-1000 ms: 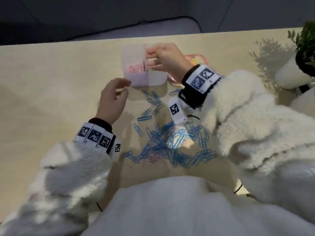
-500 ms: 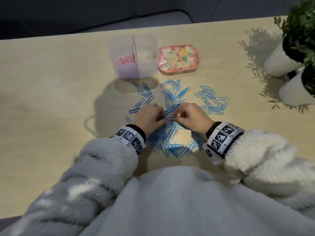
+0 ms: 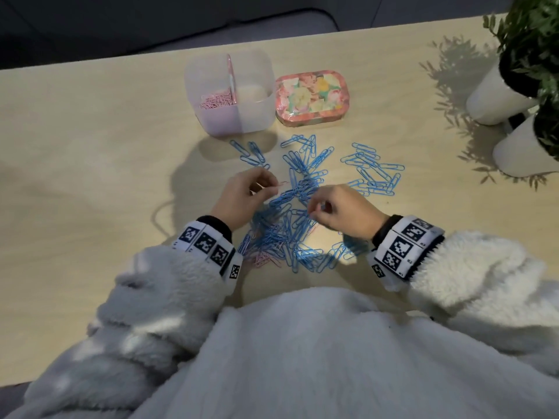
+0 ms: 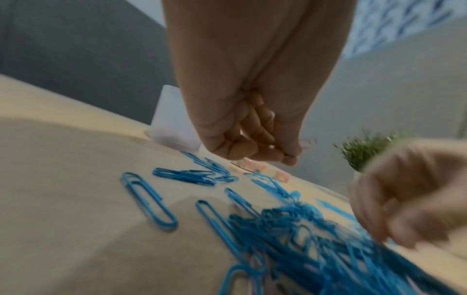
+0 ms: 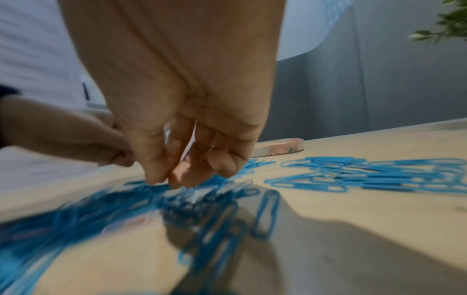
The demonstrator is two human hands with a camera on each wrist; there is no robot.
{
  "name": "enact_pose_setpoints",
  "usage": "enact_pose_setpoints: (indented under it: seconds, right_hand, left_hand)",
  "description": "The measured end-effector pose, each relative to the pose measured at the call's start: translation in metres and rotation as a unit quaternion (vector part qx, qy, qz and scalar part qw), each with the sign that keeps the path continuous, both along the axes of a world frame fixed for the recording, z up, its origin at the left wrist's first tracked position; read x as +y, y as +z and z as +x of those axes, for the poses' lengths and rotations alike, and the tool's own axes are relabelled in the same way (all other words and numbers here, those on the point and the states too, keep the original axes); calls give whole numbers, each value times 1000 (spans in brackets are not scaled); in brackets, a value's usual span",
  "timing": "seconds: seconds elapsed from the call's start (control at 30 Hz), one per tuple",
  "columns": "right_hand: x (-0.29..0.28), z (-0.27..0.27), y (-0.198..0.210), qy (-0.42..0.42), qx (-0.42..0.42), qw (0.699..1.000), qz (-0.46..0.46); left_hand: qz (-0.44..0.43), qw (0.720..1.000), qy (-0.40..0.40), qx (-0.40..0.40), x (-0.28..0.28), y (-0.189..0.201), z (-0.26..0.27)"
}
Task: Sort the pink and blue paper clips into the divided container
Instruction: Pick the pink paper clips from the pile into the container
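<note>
A translucent divided container (image 3: 254,116) stands at the back of the table, with pink clips (image 3: 216,101) in its left compartment. Blue paper clips (image 3: 299,189) lie scattered and piled in front of it, with a few pink ones (image 3: 261,259) at the pile's near left edge. My left hand (image 3: 272,186) hovers over the pile's left side and pinches a pink clip (image 4: 308,142) between thumb and fingertips. My right hand (image 3: 316,208) is at the pile's middle, fingers curled, tips down on the blue clips (image 5: 177,191). Blur hides whether it holds one.
A floral tin (image 3: 311,98) sits just right of the container. Two white plant pots (image 3: 499,99) (image 3: 527,152) stand at the far right edge. A separate bunch of blue clips (image 3: 373,170) lies to the right of the pile.
The right hand came back from the container to the pile, where both hands met. They have since parted: the left has drawn away up-left with a pink clip.
</note>
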State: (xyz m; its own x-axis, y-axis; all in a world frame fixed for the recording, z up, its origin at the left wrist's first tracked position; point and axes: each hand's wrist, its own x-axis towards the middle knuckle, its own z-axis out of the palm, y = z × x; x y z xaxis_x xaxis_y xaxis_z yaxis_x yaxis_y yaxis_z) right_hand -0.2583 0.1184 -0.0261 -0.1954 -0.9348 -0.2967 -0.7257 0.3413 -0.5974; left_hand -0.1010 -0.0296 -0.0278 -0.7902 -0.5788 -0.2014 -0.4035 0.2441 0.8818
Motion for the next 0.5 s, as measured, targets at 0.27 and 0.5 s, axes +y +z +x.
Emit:
enact_pose_setpoints:
  seconds: [0.27, 0.5]
  right_hand:
    - [16, 9, -14, 74, 44, 996, 38]
    - [13, -26, -6, -110, 14, 992, -58]
  left_hand:
    - [228, 967, 112, -15, -10, 9, 11]
    - [278, 952, 127, -8, -9, 10, 11]
